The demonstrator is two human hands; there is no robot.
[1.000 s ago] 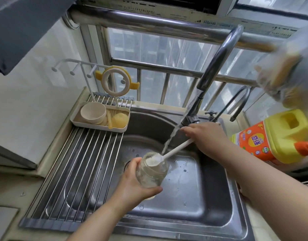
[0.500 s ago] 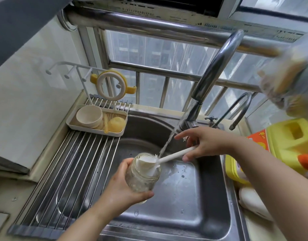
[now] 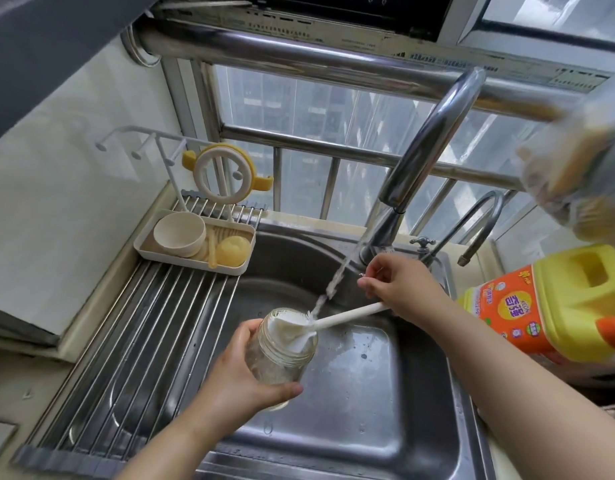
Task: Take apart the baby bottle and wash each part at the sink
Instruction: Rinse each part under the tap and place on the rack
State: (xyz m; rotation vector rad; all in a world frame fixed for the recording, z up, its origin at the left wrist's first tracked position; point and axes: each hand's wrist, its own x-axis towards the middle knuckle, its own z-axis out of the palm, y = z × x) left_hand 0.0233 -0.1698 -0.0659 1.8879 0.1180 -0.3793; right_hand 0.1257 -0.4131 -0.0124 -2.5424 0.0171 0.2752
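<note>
I see the left hand (image 3: 236, 379) wrapped around the clear bottle (image 3: 282, 355), held tilted over the middle of the sink (image 3: 413, 427). The right hand (image 3: 399, 285) grips the white brush (image 3: 334, 322) by its handle — the brush head sits in the bottle's mouth. Water (image 3: 337, 282) runs from the tap (image 3: 424, 150) onto the brush. A tray (image 3: 150, 251) with bottle parts rests on the rack (image 3: 133, 327) at the sink's far left corner.

The left hand (image 3: 236, 375) reached up from below, fingers curled in a grip; the right hand (image 3: 399, 285) pinched, forearm angled in from the right.
</note>
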